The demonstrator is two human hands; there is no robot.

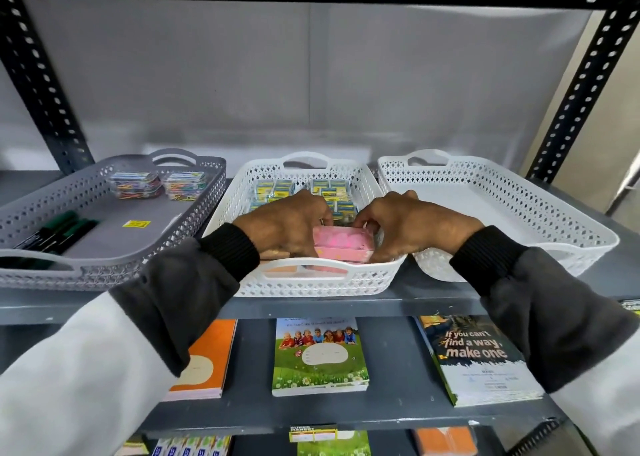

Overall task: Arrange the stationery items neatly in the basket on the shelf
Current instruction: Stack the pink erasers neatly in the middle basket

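A white perforated basket (322,279) stands in the middle of the grey shelf. Its back half holds several small blue-and-yellow boxes (327,187) in rows. At its front sits a stack of pink clear-plastic boxes (343,246). My left hand (284,225) grips the stack's left side and my right hand (412,223) grips its right side, fingertips curled over the top box. Both hands are inside the basket, and they hide what lies under and behind the pink boxes.
A grey basket (104,268) on the left holds dark green markers (60,230), two clear tubs of coloured clips (157,183) and a yellow label. An empty white basket (502,209) stands on the right. Notebooks (320,355) lie on the shelf below. Black slotted uprights frame both sides.
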